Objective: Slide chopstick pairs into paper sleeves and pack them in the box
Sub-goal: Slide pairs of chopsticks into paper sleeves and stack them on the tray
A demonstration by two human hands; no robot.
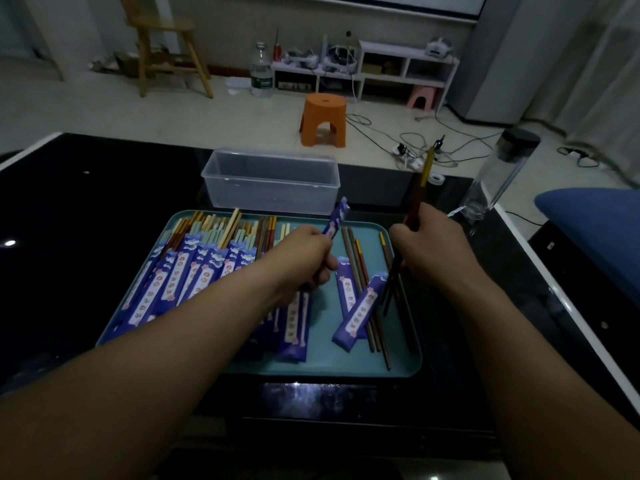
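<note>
The room was dim. A glossy black table with a white edge (pixel 86 220) filled the foreground, a small bright reflection near its left side. Beyond it lay a pale tiled floor (pixel 242 112). A tall wooden chair (pixel 166 46) stood far left by the light-coloured wall (pixel 225 26). A squat orange plastic stool (pixel 323 119) sat mid-floor, just behind the table. A low white open shelf unit (pixel 405 69) ran along that wall, with a small pink plastic stool (pixel 420 98) before its right end and a clear plastic water bottle (pixel 261 71) at its left. Tangled dark and white cables (pixel 410 152) lay across the floor on the right. A blue cushioned seat (pixel 595 230) showed at the right edge
</note>
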